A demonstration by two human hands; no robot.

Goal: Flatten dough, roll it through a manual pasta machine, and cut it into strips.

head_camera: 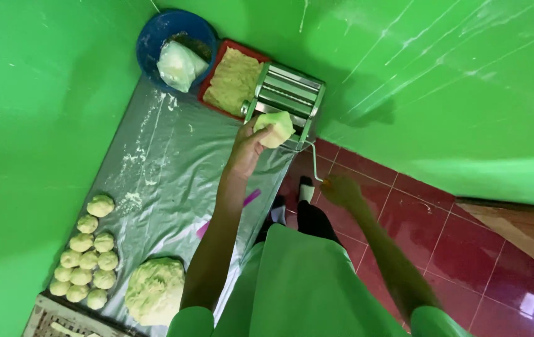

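Left hand [249, 145]: upper middle of the frame, closed around a pale green dough piece [276, 128], pressing it against the top of the roller machine.
Dough piece: flattened lump, resting at the slot of the machine, touching the fingers [261, 132] on its left edge.
Roller machine [287, 97]: shiny metal, clamped at the far end of the table, just below the green wall; rollers visible as bright parallel bars.
Right hand [341, 189]: centre of the frame, to the right of the table edge, curled narrow around the end of the crank handle [312, 159]; the grip itself partly blurred.
Crank handle: thin bent metal rod, running from the machine's right side down to the right hand.
Table cover [173, 168]: grey plastic sheet, dusted with white flour streaks toward the upper left.
Red tray [232, 80]: just left of the machine, touching it, filled with yellowish crumbly dough strands.
Blue bowl [154, 40]: top left of centre, beside the red tray, holding a white plastic bag [179, 64].
Dough balls [86, 259]: cluster of small round pale green pieces, lower left of the frame, in loose rows on the sheet.
Large dough mass [154, 290]: rough lump at the bottom, just right of the balls, near the left arm.
Woven tray [45, 315]: bottom left corner, only partly in view.
Floor [467, 249]: dark red glossy tiles, right lower part of the frame.
Clothing: green sleeves and green front, bottom centre.
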